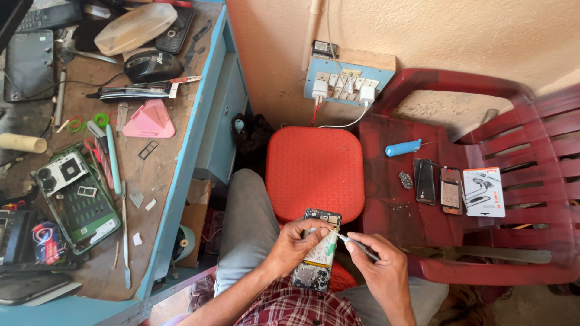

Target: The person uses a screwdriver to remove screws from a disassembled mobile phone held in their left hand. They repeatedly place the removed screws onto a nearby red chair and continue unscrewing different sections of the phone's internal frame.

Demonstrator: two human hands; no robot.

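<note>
Two hands: both mine, both on the job, just in front of the red stool (314,172).
Left hand (294,244): closed around the opened phone (317,249), fingers curled over its left edge, thumb on top.
Opened phone: back cover off, board and battery showing, lying lengthwise over my lap, its top end overlapping the stool's near edge.
Right hand (377,265): pinched shut on a screwdriver (357,247), pen-style grip.
Screwdriver: thin, grey, tip touching the phone's right side, about halfway down it.
Plastic chair (483,265): dark red, right of the stool, touching or nearly touching it.
On the chair seat: blue-handled tool (403,147), a small pile of screws (405,179), two more phones (425,181) side by side, a white earphone box (483,192) farthest from the stool.
Socket board (341,84): on the wall behind the stool, two white chargers plugged in.
Workbench (181,181): blue-edged, left of the stool, cluttered.
On the bench: green phone frame (75,202) opened up, pink stand (149,119), black mouse (152,65), loose spudgers and tweezers.
</note>
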